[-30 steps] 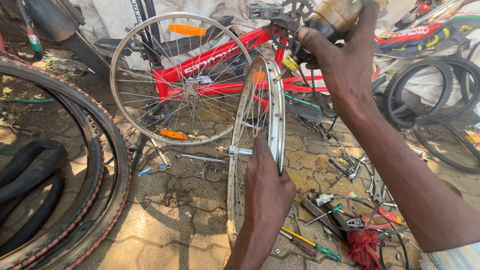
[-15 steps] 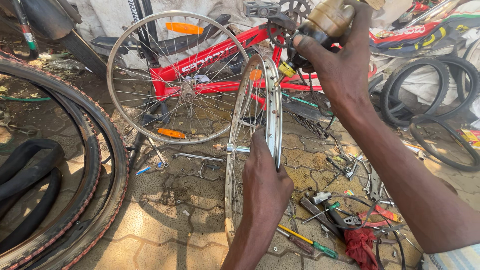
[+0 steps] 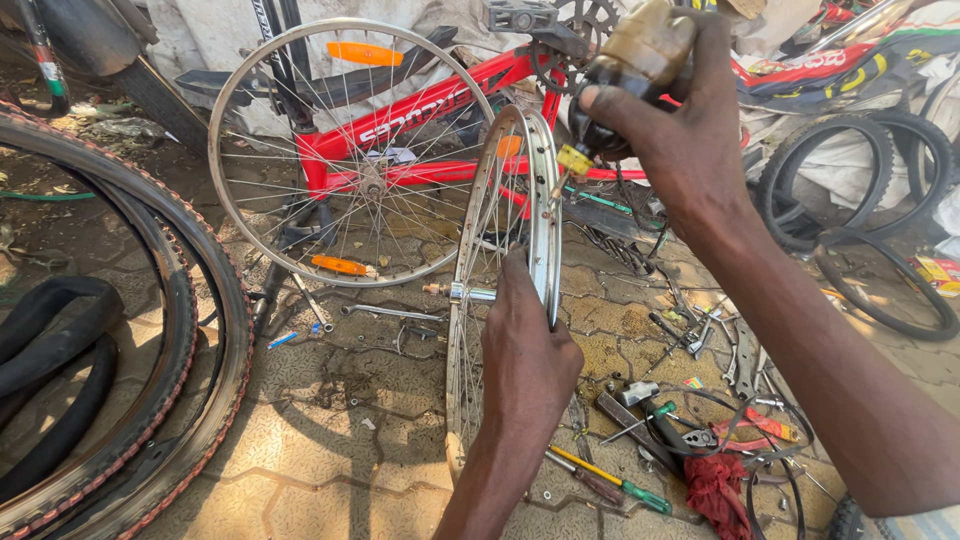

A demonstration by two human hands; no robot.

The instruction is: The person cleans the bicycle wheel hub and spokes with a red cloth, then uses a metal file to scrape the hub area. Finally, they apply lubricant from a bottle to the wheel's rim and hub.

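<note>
A bare spoked bicycle wheel rim [image 3: 500, 200] stands upright on the paved ground, edge-on to me. My left hand [image 3: 525, 350] grips its metal rim at mid height, beside the hub axle [image 3: 462, 292]. My right hand [image 3: 680, 130] holds a grimy oil bottle [image 3: 630, 60] tilted down, its yellow nozzle [image 3: 574, 160] touching the top part of the rim.
A red bicycle frame [image 3: 420, 120] with a second spoked wheel [image 3: 350, 150] lies behind. Tyres [image 3: 150, 330] and an inner tube [image 3: 50, 340] lie at left, more tyres [image 3: 850, 170] at right. Spanners, screwdrivers [image 3: 610, 480] and a red rag [image 3: 718, 490] litter the ground.
The view has shifted slightly. My right hand has kept the bottle nozzle against the rim, and my left hand stays on the rim.
</note>
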